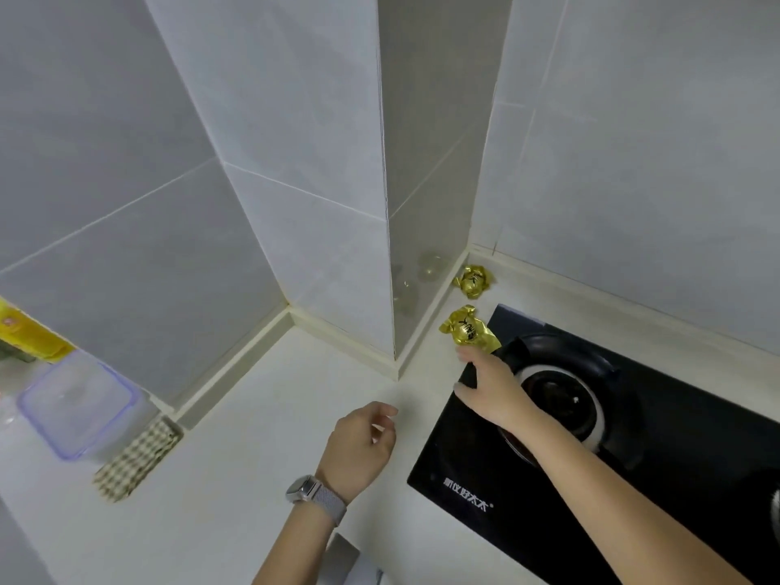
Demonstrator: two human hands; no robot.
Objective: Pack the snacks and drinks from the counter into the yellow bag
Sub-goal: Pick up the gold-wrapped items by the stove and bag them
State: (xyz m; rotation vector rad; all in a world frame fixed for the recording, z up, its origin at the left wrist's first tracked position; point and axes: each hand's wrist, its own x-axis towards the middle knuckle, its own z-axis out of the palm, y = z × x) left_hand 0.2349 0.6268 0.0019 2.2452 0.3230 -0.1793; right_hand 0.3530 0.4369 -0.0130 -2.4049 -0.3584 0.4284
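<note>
Two gold-wrapped snacks lie on the white counter by the tiled corner: the far one against the wall and the near one at the stove's back left corner. My right hand stretches over the stove, fingertips just touching the near snack's wrapper, fingers straight. My left hand, with a watch on its wrist, hovers over the counter with loosely curled fingers and holds nothing. A piece of the yellow bag shows at the far left edge.
A black gas stove with a burner fills the right side. A clear plastic lidded box and a checked cloth sit at the left. Tiled walls and a jutting pillar back the counter.
</note>
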